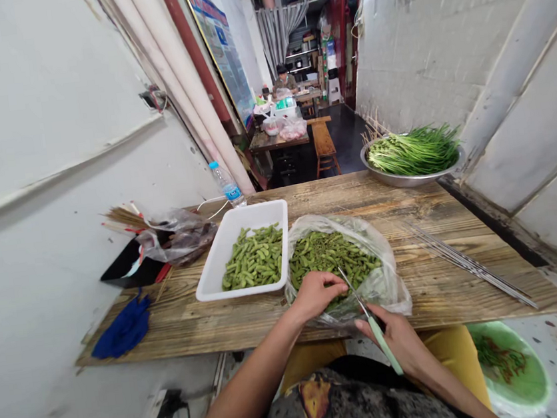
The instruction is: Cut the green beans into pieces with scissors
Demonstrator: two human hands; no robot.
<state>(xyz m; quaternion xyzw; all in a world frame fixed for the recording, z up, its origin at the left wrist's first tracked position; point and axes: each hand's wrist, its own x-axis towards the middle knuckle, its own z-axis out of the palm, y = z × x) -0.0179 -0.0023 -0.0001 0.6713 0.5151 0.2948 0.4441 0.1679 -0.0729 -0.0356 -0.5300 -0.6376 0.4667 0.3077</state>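
Observation:
My left hand (318,293) reaches into a clear plastic bag (381,278) full of green bean pods (331,256), its fingers curled in a pinch on pods at the near edge of the pile. My right hand (398,336) grips scissors (372,322) with pale green handles, the blades pointing up toward the left hand's fingers. A white rectangular tray (216,280) with more green pods (255,258) sits just left of the bag on the wooden table (443,284).
A metal bowl of long green stalks (413,152) stands at the far right corner. Metal skewers (465,258) lie on the right. A water bottle (226,185), bagged sticks (174,238) and blue cloth (124,327) are left. A green basin (512,363) sits on the floor; a person sits far back.

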